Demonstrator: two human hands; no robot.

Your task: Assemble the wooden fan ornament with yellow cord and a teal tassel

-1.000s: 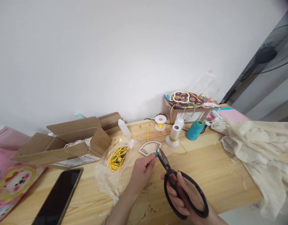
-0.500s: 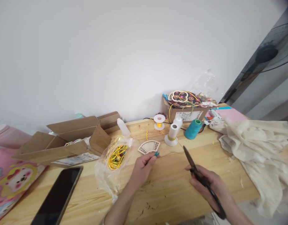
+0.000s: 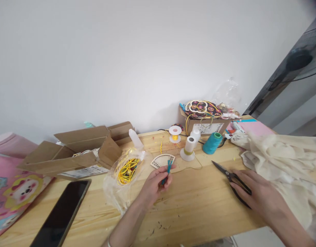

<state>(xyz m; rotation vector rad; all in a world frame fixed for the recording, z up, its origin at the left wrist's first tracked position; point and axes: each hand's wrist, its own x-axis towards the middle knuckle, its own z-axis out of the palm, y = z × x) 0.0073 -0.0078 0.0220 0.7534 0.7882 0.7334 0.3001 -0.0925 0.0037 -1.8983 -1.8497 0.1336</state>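
Observation:
My left hand (image 3: 155, 183) pinches a small teal tassel (image 3: 167, 170) just in front of a fan-shaped wooden cutout (image 3: 162, 160) lying on the wooden table (image 3: 199, 206). My right hand (image 3: 255, 192) lies over the handles of black scissors (image 3: 228, 176), which rest flat on the table at the right with the blades pointing left. A thin pale thread runs from the tassel towards the white spool (image 3: 188, 151).
A teal thread cone (image 3: 211, 143), a small yellow spool (image 3: 174, 133) and a cardboard box of craft pieces (image 3: 206, 118) stand at the back. An open cardboard box (image 3: 75, 152), a plastic bag of yellow cord (image 3: 125, 171), a phone (image 3: 61, 214) and cream cloth (image 3: 283, 164) lie around.
My right hand carried the scissors away from the tassel to the right and laid them on the table. My left hand kept the tassel, now turned more upright.

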